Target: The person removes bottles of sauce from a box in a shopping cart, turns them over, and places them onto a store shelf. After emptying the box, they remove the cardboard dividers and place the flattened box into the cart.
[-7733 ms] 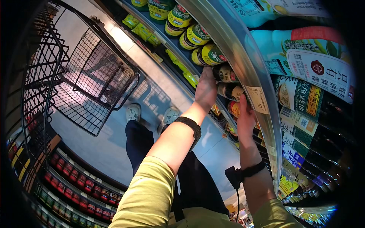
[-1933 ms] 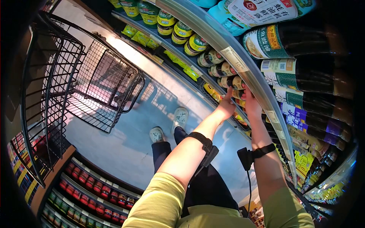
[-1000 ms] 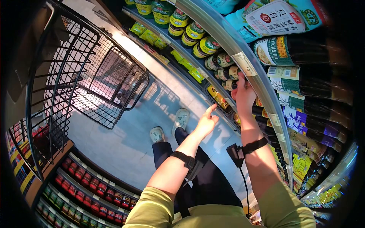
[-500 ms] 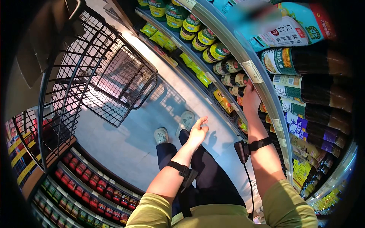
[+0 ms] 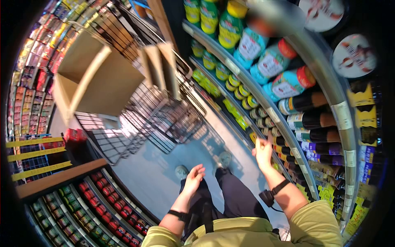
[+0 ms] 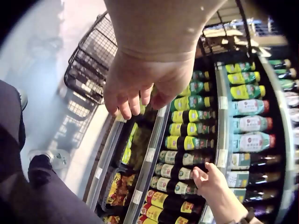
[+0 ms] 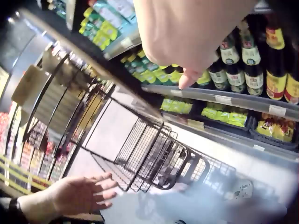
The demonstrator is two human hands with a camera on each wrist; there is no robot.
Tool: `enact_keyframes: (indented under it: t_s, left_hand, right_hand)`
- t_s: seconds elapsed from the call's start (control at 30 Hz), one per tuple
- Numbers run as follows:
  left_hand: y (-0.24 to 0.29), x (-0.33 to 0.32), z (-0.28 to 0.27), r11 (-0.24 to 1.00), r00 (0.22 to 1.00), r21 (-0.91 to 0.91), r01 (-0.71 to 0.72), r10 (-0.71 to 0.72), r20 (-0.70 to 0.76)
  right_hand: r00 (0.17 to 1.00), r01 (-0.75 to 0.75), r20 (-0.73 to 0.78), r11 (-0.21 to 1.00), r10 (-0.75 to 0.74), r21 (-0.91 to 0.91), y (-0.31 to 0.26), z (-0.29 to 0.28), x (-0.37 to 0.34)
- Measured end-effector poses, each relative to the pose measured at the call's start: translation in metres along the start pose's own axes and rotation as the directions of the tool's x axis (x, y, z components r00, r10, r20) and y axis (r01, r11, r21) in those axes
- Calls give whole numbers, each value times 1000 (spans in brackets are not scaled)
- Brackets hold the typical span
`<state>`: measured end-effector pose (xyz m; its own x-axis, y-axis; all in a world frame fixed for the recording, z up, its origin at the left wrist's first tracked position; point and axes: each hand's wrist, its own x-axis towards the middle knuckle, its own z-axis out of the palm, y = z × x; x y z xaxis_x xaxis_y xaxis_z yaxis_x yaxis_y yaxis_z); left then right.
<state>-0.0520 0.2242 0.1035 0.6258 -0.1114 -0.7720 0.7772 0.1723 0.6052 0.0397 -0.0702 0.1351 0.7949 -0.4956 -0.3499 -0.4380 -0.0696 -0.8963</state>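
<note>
My right hand [image 5: 263, 153] is raised beside the lower shelf, fingers loosely bent and nothing in them. In the left wrist view that hand [image 6: 212, 186] overlaps a row of dark sauce bottles [image 6: 173, 171] with cream labels. My left hand [image 5: 194, 180] hangs over the floor in front of my legs, away from the shelf. Its fingers are relaxed and spread a little; the palm of this left hand [image 7: 77, 198] shows bare in the right wrist view. The back of the right hand [image 7: 187, 37] hides most of its fingers there.
A black wire shopping cart [image 5: 158, 127] stands ahead, with cardboard boxes [image 5: 103, 78] over it. Blue oyster sauce bottles [image 5: 273, 61] line the shelf above, behind a clear rail. Red-labelled jars [image 5: 109, 191] fill shelves at lower left.
My right hand has drawn back from the cream-labelled bottles it was reaching among. The left hand has withdrawn from the shelf toward my body. The head view now takes in more of the cart and upper shelves.
</note>
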Motion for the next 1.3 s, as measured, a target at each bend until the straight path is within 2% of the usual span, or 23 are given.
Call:
enact_keyframes:
  t_s: [0.07,0.1,0.17,0.2,0.27,0.37,0.4,0.5,0.57,0.6,0.63,0.7,0.77,0.8,0.83,0.9,0.97,1.03,1.1,1.17,1.2,1.27,1.3]
  left_hand:
    - [15,-34,-38,1000,998,-14,-17,16,-57]
    - [19,-50,-59,1000,997,-6,-27,27,-78]
    - [18,-76,-103,994,987,58,-91,98,-129]
    - [10,-85,-129,987,981,92,-131,142,-130]
    - [1,-103,-181,975,973,144,-168,187,-136]
    - [17,-138,-252,981,974,169,-97,128,-185]
    - [18,-145,-279,981,973,178,-73,109,-203]
    - [32,-163,-359,966,965,245,-84,140,-221]
    - [44,-175,-409,967,951,235,-99,162,-265]
    - [52,-184,-431,956,919,236,-173,243,-311]
    - [63,-193,-453,936,879,255,-242,322,-350]
    - [87,-208,-482,944,869,251,-215,302,-392]
    - [107,-215,-504,968,870,114,-225,252,-423]
    - [106,-207,-520,960,874,54,-273,271,-404]
    - [121,-207,-522,959,878,68,-277,281,-388]
    - [158,-214,-516,979,884,47,-200,201,-423]
    - [188,-204,-520,973,891,65,-223,230,-392]
    - [222,-194,-522,965,897,90,-245,261,-358]
    - [267,-184,-529,901,866,230,-367,422,-270]
    - [311,-175,-538,839,815,264,-476,534,-226]
    - [333,-172,-541,815,797,302,-495,564,-217]
    - [378,-168,-538,757,761,374,-536,625,-175]
    - [401,-166,-532,726,746,422,-543,648,-154]
  right_hand:
    - [966,117,251,965,-57,-233,14,-2,-11]
    - [966,140,245,967,-85,-215,-2,3,-20]
    - [880,36,448,920,156,-391,-37,13,-44]
    - [889,52,439,925,129,-376,-42,18,-54]
    - [859,397,494,784,-135,-477,-47,35,-65]
    - [869,437,452,737,-199,-516,-71,71,-100]
    - [885,399,434,755,-170,-520,-79,86,-114]
    - [907,348,392,799,-155,-490,-132,141,-164]
    - [890,398,406,783,-205,-478,-162,180,-188]
    - [881,424,411,780,-236,-461,-172,197,-198]
    - [847,509,395,756,-355,-412,-178,215,-203]
    - [857,515,271,761,-439,-394,-213,244,-214]
    - [918,391,95,849,-384,-356,-250,259,-216]
    - [831,483,-25,744,-555,-462,-253,262,-204]
    - [697,531,-115,618,-708,-580,-252,261,-188]
    - [644,450,-244,617,-725,-646,-268,263,-164]
    - [660,365,-338,680,-671,-636,-268,266,-128]
    - [735,177,-434,765,-521,-620,-269,270,-98]
    - [842,29,-413,794,-346,-607,-276,280,-87]
    - [826,40,-420,783,-375,-620,-263,296,-68]
    - [835,103,-392,810,-386,-577,-256,300,-64]
    - [849,223,-361,881,-386,-418,-281,314,-85]
    - [842,212,-385,888,-378,-408,-287,308,-84]
